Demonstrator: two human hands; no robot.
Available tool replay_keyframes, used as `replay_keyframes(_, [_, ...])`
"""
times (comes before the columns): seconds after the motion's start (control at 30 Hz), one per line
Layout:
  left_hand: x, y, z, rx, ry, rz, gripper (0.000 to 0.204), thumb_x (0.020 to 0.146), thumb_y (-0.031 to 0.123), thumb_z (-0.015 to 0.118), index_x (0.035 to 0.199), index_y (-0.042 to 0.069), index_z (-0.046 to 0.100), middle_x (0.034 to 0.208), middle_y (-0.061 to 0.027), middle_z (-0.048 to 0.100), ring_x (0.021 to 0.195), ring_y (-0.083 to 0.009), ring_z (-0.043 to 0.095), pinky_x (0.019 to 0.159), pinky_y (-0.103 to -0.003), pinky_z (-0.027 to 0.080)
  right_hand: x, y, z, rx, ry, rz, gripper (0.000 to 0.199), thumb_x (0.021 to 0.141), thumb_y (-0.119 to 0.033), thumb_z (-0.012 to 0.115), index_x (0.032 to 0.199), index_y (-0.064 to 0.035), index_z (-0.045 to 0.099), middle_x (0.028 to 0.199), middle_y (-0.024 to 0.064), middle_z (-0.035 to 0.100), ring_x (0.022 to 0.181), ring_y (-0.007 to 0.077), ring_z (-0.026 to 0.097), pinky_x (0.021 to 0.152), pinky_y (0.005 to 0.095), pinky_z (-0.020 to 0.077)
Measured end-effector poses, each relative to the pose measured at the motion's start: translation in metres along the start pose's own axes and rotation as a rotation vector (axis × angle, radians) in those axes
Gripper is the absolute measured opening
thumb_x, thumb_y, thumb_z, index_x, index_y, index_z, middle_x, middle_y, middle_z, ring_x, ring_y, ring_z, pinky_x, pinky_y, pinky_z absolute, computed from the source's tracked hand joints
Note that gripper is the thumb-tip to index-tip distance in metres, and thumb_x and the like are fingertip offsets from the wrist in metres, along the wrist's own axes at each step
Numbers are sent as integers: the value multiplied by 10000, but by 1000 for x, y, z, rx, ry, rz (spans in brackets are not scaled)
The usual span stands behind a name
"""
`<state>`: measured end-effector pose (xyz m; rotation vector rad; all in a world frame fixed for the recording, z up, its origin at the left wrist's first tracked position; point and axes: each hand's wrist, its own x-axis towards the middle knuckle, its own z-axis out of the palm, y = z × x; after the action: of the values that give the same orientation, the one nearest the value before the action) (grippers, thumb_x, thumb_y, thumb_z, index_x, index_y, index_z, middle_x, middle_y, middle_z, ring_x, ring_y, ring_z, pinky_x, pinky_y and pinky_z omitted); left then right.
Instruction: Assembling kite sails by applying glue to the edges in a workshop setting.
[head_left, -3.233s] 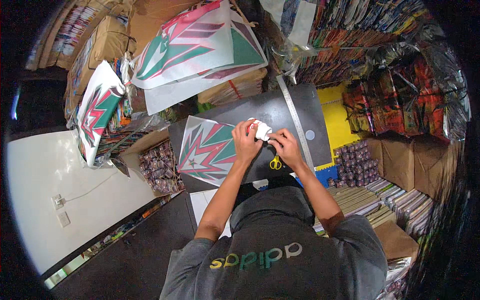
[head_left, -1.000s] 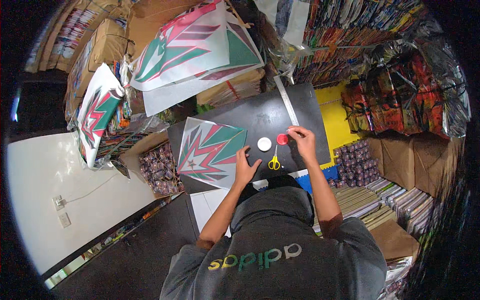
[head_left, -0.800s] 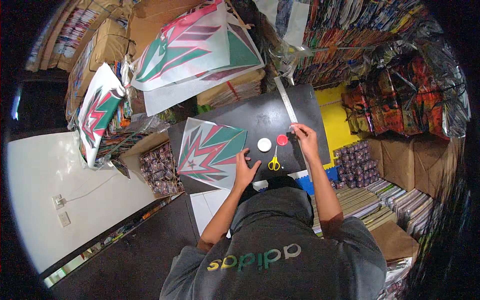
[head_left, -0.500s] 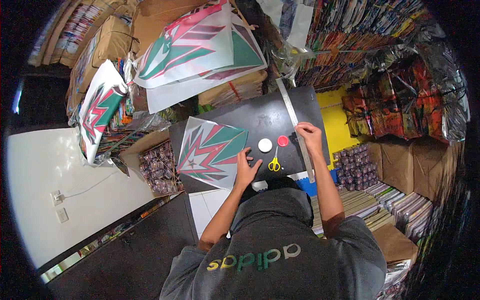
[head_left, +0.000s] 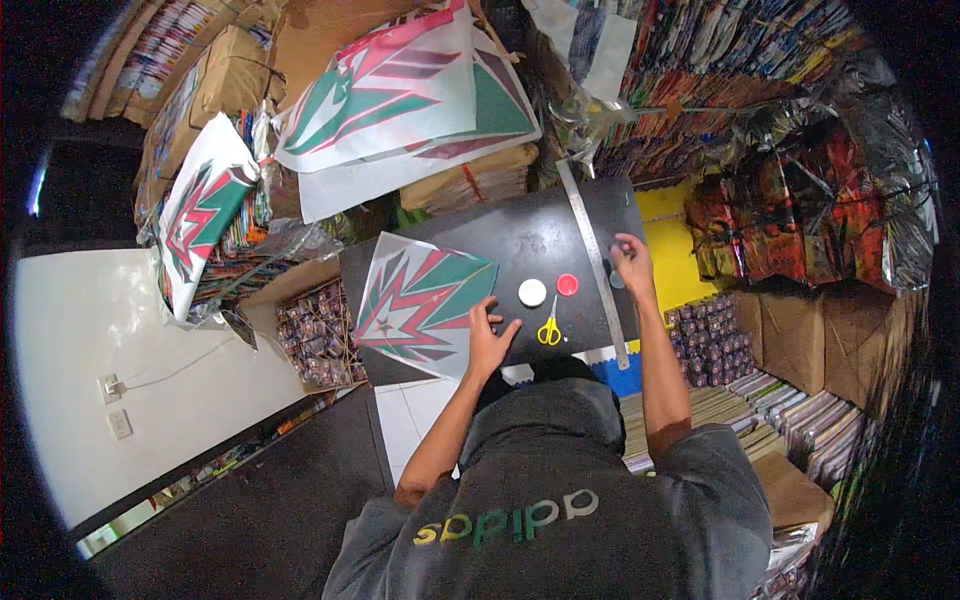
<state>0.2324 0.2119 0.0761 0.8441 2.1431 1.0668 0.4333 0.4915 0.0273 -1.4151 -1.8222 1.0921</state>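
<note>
A kite-shaped printed sheet (head_left: 425, 300), white, green and red with jagged rays, lies on the left of the black table (head_left: 530, 230). My left hand (head_left: 490, 340) rests by its right edge, fingers apart. A long metal ruler (head_left: 590, 250) slants across the table's right side. Just right of the ruler, my right hand (head_left: 634, 268) is raised with curved fingers, apart from it. A small dark rounded shape (head_left: 616, 281) shows under those fingertips; I cannot tell whether it is touched. Between my hands are a white round lid (head_left: 532, 292), a red round lid (head_left: 567, 285) and yellow-handled scissors (head_left: 549, 330).
More printed sheets (head_left: 400, 90) lie over wrapped bundles beyond the table. Another folded sheet (head_left: 200, 215) hangs at the left. Stacked packets (head_left: 700, 130), plastic-wrapped bundles (head_left: 800, 210) and small dark boxes (head_left: 710, 340) crowd the right. A white panel (head_left: 110, 340) stands at left.
My right hand has let go of the ruler and moved a little right, off it. The left hand stays nearly in place beside the kite-shaped sheet.
</note>
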Motion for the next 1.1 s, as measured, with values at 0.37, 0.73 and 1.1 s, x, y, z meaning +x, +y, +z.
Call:
replay_keyframes(0.37, [8,-9,5,-8,-58,-6,726,787,193,861,1387,71,469,1267,-120,527,949,-198,615,800,-328,518,-45,-88,-1,554,-81,349,178,887,-107,767,1022,-34,678,704,-47,537,681,52,536,580,243,415])
replay_keyframes(0.73, [49,2,47,146,-230,60,909,719,197,891,1472,81,397,1246,-157,504,976,-262,605,908,-400,512,-79,-45,28,374,-295,153,174,980,-169,620,941,0,630,789,27,648,728,97,607,688,269,487])
replay_keyframes(1.1, [49,6,49,107,-152,238,697,781,201,851,1384,90,521,1226,-178,583,1088,-302,618,920,-385,496,-94,-68,15,369,-409,163,176,955,-137,650,992,29,698,829,55,711,787,121,676,763,275,525])
